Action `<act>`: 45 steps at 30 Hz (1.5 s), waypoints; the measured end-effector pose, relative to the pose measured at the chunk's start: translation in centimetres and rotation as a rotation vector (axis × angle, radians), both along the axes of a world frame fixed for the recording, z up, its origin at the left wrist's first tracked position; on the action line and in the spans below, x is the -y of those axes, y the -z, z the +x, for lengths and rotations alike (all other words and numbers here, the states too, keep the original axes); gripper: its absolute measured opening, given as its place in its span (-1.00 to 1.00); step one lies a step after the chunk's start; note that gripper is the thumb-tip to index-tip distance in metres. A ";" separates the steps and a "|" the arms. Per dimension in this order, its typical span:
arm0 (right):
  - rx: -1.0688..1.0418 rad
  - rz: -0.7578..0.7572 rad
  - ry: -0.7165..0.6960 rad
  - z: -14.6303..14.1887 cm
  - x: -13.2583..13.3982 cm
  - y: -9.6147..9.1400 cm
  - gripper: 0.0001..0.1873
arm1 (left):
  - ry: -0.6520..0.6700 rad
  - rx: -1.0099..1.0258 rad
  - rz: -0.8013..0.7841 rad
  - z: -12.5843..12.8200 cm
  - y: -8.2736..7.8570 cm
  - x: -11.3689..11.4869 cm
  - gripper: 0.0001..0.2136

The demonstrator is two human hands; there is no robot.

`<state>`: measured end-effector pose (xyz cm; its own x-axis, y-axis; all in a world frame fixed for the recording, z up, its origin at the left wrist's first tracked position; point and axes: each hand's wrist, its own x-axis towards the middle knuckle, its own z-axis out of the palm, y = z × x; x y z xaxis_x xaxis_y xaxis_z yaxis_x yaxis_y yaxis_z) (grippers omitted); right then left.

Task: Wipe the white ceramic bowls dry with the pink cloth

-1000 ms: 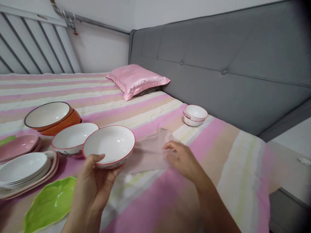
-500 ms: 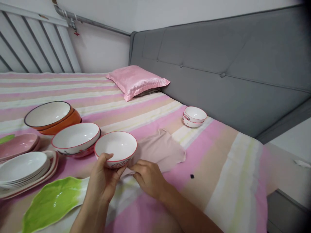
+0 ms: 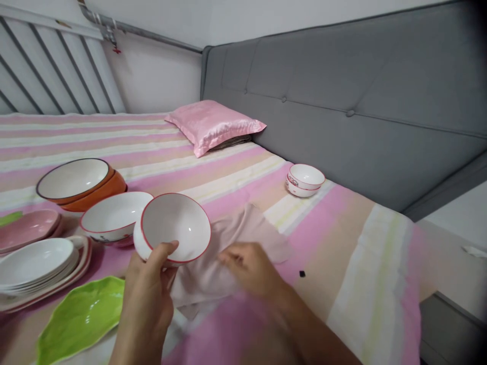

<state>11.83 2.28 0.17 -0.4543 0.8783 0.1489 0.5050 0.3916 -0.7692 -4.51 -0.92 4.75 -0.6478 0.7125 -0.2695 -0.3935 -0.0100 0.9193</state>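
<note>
My left hand [image 3: 150,291] grips a white bowl with a red rim [image 3: 175,228], thumb on its near edge, the bowl tilted so its inside faces me. My right hand [image 3: 251,266] rests on a pale pink cloth [image 3: 232,253] spread on the striped bedsheet, fingers closed on the fabric, slightly blurred. The cloth lies just right of and under the bowl.
Left of the bowl are another red-rimmed white bowl [image 3: 112,215], an orange bowl stack [image 3: 81,185], pink plates [image 3: 26,228], stacked white plates [image 3: 34,261] and a green leaf-shaped plate [image 3: 81,317]. Two small stacked bowls [image 3: 304,180] stand near the grey headboard [image 3: 342,111]. A pink pillow [image 3: 213,124] lies behind.
My left hand has tilted the bowl up toward me. My right hand went from the bowl's underside onto the cloth and has bunched it closer.
</note>
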 end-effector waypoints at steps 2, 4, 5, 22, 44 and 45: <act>0.069 0.001 0.280 2.9 -1.6 -0.4 -0.67 | 0.004 -0.070 0.015 0.2 0.2 0.1 -0.70; 0.252 -0.010 0.531 5.9 -3.1 -0.4 -0.68 | 0.036 -0.140 0.028 0.4 0.4 0.2 -0.63; 0.365 -0.058 0.618 7.3 -3.6 -0.3 -0.60 | 0.053 -0.181 0.021 0.6 0.5 0.2 -0.60; -0.798 -0.755 0.236 11.4 -4.5 -0.3 -0.66 | 0.197 -0.661 -0.261 3.5 4.5 -1.4 -0.43; -0.335 -0.415 -0.613 1.3 -0.7 -0.7 -0.46 | 0.373 -0.705 -0.179 2.7 5.6 -2.0 -0.30; -0.245 -0.321 -0.643 1.5 -0.9 -0.5 -0.37 | 0.375 -0.705 -0.171 2.7 5.7 -2.0 -0.31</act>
<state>13.29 3.17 0.70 -0.8782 0.4690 0.0933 0.0531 0.2895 -0.9557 -1.82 1.05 -0.93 -0.4329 0.9014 -0.0125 0.3284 0.1707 0.9290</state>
